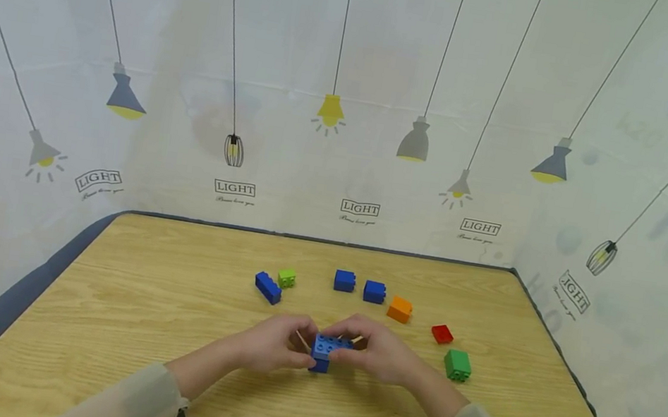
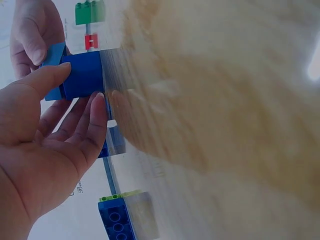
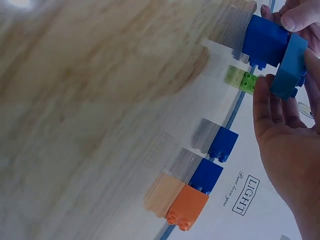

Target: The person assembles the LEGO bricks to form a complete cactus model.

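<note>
The place resembled a curtained booth: white sheeting (image 1: 294, 32) printed with pendant lamps (image 1: 332, 106) and "LIGHT" labels (image 1: 235, 188) rose on three sides of a wood-grain bench (image 1: 132, 323).

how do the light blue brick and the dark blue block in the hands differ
Shade: the light blue brick is paler than the dark blue block.
Place: the light blue brick is above, the dark blue block below.
Shape: the light blue brick is longer and flatter, the dark blue block chunkier.
Both are blue and between the left hand and right hand.
</note>
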Demonstrator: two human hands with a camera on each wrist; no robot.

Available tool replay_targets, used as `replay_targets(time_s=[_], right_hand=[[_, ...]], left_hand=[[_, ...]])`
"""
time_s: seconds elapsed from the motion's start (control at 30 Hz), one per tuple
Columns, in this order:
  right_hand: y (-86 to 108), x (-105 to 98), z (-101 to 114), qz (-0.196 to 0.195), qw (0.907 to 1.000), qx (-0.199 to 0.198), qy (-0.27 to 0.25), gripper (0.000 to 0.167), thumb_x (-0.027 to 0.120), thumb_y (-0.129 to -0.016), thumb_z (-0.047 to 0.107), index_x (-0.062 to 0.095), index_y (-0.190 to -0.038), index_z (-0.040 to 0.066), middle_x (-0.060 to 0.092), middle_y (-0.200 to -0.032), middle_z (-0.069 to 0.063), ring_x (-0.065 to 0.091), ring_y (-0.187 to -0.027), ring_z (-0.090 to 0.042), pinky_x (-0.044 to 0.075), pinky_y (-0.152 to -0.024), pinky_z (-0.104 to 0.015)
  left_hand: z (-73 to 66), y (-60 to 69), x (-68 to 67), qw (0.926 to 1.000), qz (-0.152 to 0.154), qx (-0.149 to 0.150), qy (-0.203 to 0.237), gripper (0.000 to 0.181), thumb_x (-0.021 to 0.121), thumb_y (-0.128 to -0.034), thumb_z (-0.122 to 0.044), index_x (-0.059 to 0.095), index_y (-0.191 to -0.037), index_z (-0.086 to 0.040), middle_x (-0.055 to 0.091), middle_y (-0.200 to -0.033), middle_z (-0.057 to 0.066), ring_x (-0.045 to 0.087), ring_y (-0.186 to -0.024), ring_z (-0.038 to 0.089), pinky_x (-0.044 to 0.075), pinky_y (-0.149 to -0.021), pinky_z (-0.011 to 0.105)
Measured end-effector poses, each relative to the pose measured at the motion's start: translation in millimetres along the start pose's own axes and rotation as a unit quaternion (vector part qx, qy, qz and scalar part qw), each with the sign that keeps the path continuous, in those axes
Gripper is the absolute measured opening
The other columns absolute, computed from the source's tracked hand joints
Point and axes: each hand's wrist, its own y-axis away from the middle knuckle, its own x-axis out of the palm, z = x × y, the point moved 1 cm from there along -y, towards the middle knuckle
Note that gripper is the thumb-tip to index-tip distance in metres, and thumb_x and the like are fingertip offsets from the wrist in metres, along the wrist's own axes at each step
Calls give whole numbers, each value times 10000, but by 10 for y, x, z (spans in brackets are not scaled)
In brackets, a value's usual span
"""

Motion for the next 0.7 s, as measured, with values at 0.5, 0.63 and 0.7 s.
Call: replay_targets(time_s=[0.5,0.63,0.7], right_hand=[[-16,4,49,-121,9997,194,126,275,808,-1025,277,806,-1299,297,727,-1181,39,602,-1036,-190,546,-869,-261],[-17,-1,50,-112,9996,225,135,279,815,-1019,280,816,-1297,304,727,-1173,37,604,-1023,-193,551,-838,-259],[-16,-2,53,-118,9995,239,172,280,819,-1015,282,820,-1294,311,729,-1165,39,604,-1012,-193,548,-818,-256]], left_hand=[[-21,35,-32,9999,-146,-9,-11,265,790,-1033,-252,717,-1266,-151,763,-1197,-4,751,-1092,172,652,-903,300],[-10,29,-25,9997,-242,28,63,243,806,-1018,-229,745,-1240,-148,791,-1178,4,776,-1058,161,661,-874,285],[-5,24,-21,9996,-257,42,79,243,812,-1012,-216,755,-1235,-140,799,-1164,10,780,-1042,156,664,-860,287]])
